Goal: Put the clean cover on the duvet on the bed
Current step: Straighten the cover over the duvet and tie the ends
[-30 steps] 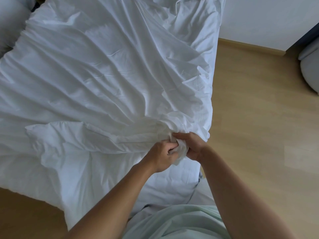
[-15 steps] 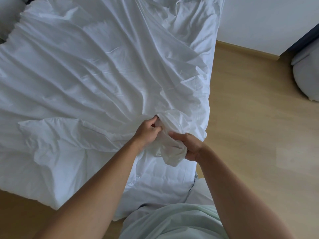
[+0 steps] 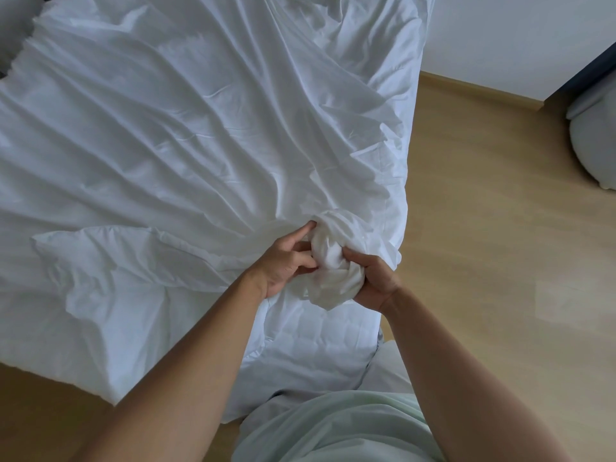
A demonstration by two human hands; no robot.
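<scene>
White, creased cover (image 3: 200, 135) lies spread on the bed (image 3: 388, 368) over the quilted duvet (image 3: 316, 338), its near corner bunched into a rounded wad, clamped by the curled fingers of the right hand (image 3: 375, 283) and pinched by those of the left hand (image 3: 285, 263).

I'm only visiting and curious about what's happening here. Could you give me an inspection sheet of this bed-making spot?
Surface: hidden under white bedding.
Job's things: cover spread out and wrinkled, with its near corner bunched; quilted duvet shows below the bunch.
Clutter: pillow at the far-left edge.
Fingers: left hand and right hand both grip the bunched corner.
Cables: nothing seen.
Surroundings: wooden floor, white wall, grey rounded object at right.
</scene>
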